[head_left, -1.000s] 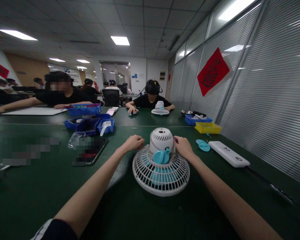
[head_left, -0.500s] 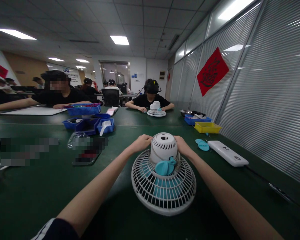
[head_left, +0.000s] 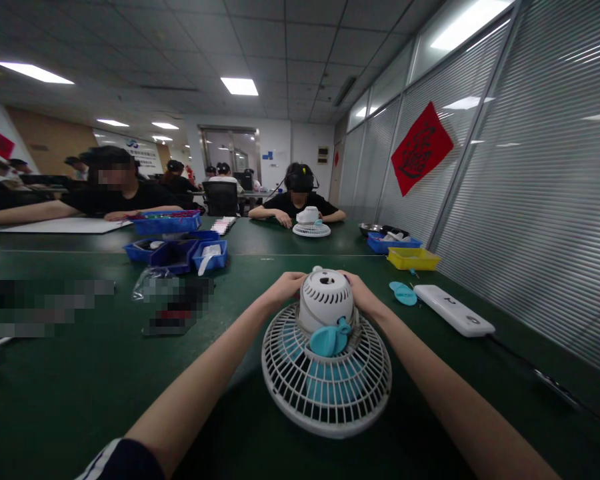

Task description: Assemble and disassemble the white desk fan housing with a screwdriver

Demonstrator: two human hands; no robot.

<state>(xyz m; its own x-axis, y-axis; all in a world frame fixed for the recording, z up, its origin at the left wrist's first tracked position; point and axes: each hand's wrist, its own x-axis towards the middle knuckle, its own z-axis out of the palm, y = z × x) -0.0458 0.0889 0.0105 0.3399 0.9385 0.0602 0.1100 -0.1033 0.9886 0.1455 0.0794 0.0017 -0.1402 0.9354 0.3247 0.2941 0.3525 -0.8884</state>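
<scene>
A small white fan with a round wire grille and blue blades lies face down on the green table in front of me. Its white motor housing points up, with a blue clip part on the near side. My left hand curls against the housing's far left side. My right hand grips its far right side. Both hands hold the fan between them, fingers bent round the housing.
To the right lie a blue disc, a white power strip and a yellow tray. Blue bins and a plastic bag stand at the left. People sit across the table, one with another fan.
Both hands closed in on the motor housing from its sides and took hold of it. The fan came nearer to me and tilted slightly.
</scene>
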